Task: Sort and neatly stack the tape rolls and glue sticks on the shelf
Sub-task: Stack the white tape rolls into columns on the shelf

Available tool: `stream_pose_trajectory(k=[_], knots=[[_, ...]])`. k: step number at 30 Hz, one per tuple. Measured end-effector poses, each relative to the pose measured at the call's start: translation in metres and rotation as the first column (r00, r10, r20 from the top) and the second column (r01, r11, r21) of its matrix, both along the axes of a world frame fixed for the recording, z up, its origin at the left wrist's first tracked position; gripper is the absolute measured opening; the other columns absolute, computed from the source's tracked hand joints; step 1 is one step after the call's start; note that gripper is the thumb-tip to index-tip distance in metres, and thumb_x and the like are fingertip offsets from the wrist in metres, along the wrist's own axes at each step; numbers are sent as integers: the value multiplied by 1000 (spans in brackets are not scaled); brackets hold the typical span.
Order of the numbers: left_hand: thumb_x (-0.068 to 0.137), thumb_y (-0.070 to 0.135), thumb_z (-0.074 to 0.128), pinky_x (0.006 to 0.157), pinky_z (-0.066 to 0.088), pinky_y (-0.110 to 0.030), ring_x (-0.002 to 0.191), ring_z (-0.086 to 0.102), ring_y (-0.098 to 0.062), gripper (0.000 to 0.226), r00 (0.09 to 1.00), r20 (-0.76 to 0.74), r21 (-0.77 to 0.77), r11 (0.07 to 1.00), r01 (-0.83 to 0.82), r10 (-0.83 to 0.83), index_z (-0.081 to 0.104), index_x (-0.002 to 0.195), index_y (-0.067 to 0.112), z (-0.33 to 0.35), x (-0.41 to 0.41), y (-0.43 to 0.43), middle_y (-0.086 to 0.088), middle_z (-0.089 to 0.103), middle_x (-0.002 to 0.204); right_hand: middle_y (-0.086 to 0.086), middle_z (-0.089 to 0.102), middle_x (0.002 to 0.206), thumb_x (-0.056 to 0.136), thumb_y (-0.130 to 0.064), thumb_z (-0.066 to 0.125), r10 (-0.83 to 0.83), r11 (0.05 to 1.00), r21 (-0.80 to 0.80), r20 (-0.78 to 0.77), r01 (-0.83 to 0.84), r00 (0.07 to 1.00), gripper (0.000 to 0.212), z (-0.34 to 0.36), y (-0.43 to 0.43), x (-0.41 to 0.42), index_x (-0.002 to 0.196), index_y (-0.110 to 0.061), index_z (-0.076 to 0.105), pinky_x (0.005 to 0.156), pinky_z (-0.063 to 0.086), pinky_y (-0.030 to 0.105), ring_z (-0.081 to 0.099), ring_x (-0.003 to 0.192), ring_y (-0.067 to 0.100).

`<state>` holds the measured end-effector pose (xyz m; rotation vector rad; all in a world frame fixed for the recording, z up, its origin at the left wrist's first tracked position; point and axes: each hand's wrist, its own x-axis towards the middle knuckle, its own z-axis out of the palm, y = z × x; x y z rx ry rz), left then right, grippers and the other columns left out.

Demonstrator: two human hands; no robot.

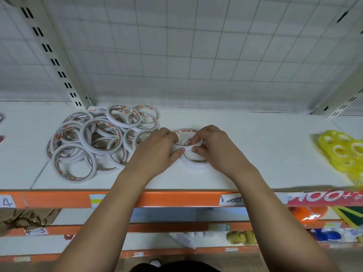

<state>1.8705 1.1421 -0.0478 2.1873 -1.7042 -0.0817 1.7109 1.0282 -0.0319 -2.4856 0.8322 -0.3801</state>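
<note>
Loose pile of white tape rolls (94, 142) left, short flat stack (196, 164) centre, top roll (185, 132) askew

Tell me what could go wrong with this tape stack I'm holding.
The stack looks uneven under the left grip and right grip; letting go could let the top rolls slide off. The left grip sits right beside the loose pile and might knock it.

One heap of tape rolls (98, 142), one small stack (194, 163), one yellow pack (341, 154).
</note>
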Motion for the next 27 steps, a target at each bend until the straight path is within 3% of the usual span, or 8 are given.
stream_pose_trajectory(k=[4, 6, 10, 12, 14, 17, 23, 27], knots=[[86, 58, 59, 90, 42, -32, 116, 50, -19, 48, 995, -90, -20, 999, 32, -34, 58, 117, 22, 3, -6, -1, 4, 56, 123, -3, 55, 121, 86, -11, 71, 58, 997, 41, 27, -59, 998, 17, 3, -6, -21, 101, -19, 70, 89, 34, 3, 55, 109, 10], [84, 58, 62, 86, 39, -27, 116, 49, -16, 50, 989, -140, -31, 998, 50, -54, 56, 118, 23, 4, -12, 0, 6, 57, 124, -5, 54, 126, 87, -13, 72, 71, 997, 37, 11, -71, 997, 18, 1, -9, -34, 103, -21, 69, 92, 29, -1, 52, 115, 7], [82, 55, 67, 90, 44, -31, 118, 50, -15, 56, 984, -164, -37, 998, 60, -65, 51, 127, 25, 3, -24, 3, 6, 56, 127, -6, 50, 131, 84, -15, 74, 84, 995, 54, -14, -83, 996, 22, -5, -12, -47, 105, -19, 66, 96, 27, 0, 49, 121, 8], [79, 55, 70, 92, 45, -32, 119, 50, -15, 65, 980, -190, -37, 998, 57, -63, 47, 132, 27, 3, -27, 3, 5, 55, 129, -10, 49, 128, 80, -28, 79, 82, 991, 104, 22, -83, 996, 39, -5, -11, -47, 112, -23, 59, 97, 32, 5, 47, 117, 2], [77, 53, 73, 94, 43, -30, 122, 49, -16, 74, 975, -213, -34, 998, 49, -56, 43, 139, 26, 4, -29, 2, 3, 53, 135, -14, 44, 133, 72, -44, 83, 81, 985, 149, 29, -85, 996, 70, -4, -9, -44, 130, -27, 48, 96, 31, 4, 42, 121, -3], [76, 48, 77, 92, 37, -23, 125, 47, -15, 81, 975, -214, -28, 998, 52, -57, 39, 144, 23, 7, -32, 0, 3, 51, 140, -12, 35, 147, 65, -48, 87, 72, 975, 213, -42, -61, 997, 107, -7, -9, -37, 151, -26, 28, 99, 26, 10, 35, 132, 1], [73, 46, 81, 85, 39, -26, 117, 53, -18, 82, 975, -221, -23, 999, 37, -41, 42, 142, 24, 10, -36, 0, 1, 55, 135, -4, 43, 143, 69, -46, 85, 87, 991, 111, -95, -77, 992, 99, -14, -14, -36, 149, -18, 34, 99, 32, 17, 43, 128, 12], [72, 46, 81, 86, 40, -27, 118, 53, -18, 87, 965, -259, 4, 999, 35, -33, 39, 144, 24, 11, -35, -1, 2, 53, 137, -5, 47, 138, 68, -45, 86, 87, 987, 138, -64, -77, 994, 94, -16, -18, -36, 145, -21, 39, 98, 35, 19, 46, 123, 11]])
